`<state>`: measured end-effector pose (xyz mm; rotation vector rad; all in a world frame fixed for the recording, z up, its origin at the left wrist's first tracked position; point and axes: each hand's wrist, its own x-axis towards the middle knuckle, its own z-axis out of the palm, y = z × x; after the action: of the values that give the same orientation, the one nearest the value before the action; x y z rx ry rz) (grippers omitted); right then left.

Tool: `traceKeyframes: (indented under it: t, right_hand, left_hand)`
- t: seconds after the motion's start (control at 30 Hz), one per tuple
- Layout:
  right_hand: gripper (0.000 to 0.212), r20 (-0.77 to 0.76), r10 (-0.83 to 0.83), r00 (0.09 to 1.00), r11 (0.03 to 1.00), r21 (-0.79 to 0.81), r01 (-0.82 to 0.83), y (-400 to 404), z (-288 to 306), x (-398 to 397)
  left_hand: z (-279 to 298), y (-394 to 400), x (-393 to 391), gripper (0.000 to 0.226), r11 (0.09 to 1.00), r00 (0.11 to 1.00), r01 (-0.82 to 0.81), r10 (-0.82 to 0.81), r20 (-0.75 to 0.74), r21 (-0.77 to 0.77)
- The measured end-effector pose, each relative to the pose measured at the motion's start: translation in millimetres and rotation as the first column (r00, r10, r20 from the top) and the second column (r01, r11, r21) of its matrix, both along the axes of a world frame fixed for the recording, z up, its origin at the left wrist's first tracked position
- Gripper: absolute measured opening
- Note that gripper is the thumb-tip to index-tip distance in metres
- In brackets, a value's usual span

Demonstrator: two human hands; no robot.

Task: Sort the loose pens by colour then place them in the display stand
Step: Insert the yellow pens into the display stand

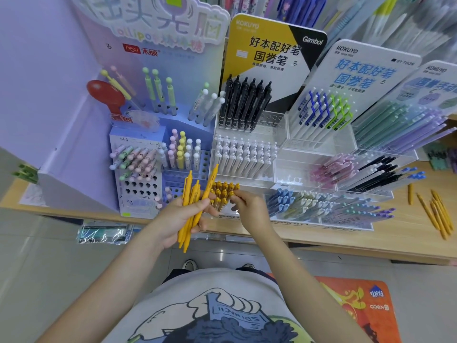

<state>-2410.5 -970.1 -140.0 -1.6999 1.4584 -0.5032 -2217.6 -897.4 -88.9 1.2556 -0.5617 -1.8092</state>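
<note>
Mustard-yellow retractable pens (189, 209) were held as a bundle, the left hand (178, 220) clenched around them. Just beyond that grip, yellow pens (223, 194) had already been seated in the clear acrylic display stand (291, 178), where the right hand (248, 206) was curled; whether anything was pinched could not be told. Well right of it, more loose yellow pens (437, 214) were left on the wooden shelf (408, 241). Roughly half was judged done. Matte, slim, clipped barrels were shown.

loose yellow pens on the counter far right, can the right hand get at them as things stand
Probably yes. The loose yellow pens lie in the open on the wooden counter, nothing over them. The right hand is at the yellow pens in the stand and seems to carry nothing.
</note>
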Motion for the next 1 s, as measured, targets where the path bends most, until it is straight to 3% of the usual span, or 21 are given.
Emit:
traceKeyframes:
  t: [0.17, 0.3, 0.43, 0.57, 0.63, 0.73, 0.83, 1.0]
  right_hand:
    - [0.014, 0.124, -0.192, 0.974, 0.980, 0.069, 0.184, 5.5, 22.8, -2.3]
    - [0.024, 0.486, -0.274, 0.830, 0.932, 0.346, 0.106, 9.7, 59.1, -4.1]
    - [0.019, 0.524, -0.252, 0.813, 0.939, 0.336, 0.074, 9.9, 72.2, -5.8]
    - [0.021, 0.585, -0.377, 0.718, 0.920, 0.324, 0.219, -0.5, 77.9, -29.9]
    - [0.022, 0.586, -0.387, 0.712, 0.922, 0.268, 0.280, -5.4, 78.8, -46.4]
    - [0.022, 0.512, -0.362, 0.779, 0.932, 0.174, 0.319, -7.8, 72.3, -56.1]
    - [0.023, 0.428, -0.295, 0.855, 0.956, 0.129, 0.265, -3.7, 57.6, -46.5]
    - [0.024, 0.256, -0.182, 0.950, 0.983, 0.039, 0.178, 0.7, 31.4, -33.9]
  left_hand:
    - [0.8, 0.1, -4.8, 0.038, 0.999, 0.999, 0.028, -0.028, 0.032, -0.016]
    - [0.0, -4.1, -9.2, 0.039, 0.988, 0.982, 0.152, -0.149, 0.117, -0.019]
    - [5.4, -12.1, -14.8, 0.040, 0.962, 0.947, 0.274, -0.268, 0.179, -0.007]
    - [4.4, -15.2, -13.0, 0.020, 0.981, 0.974, 0.192, -0.192, 0.120, 0.009]
    - [4.6, -14.3, -7.9, 0.017, 0.992, 0.990, 0.122, -0.122, 0.070, 0.008]
    - [9.0, -13.6, -5.6, 0.022, 0.997, 0.997, 0.074, -0.074, 0.026, 0.003]
    - [11.6, -13.4, -7.7, 0.020, 0.993, 0.989, 0.115, -0.115, 0.094, 0.001]
    - [8.4, -12.9, -5.8, 0.004, 0.999, 0.998, 0.052, -0.052, 0.017, 0.007]
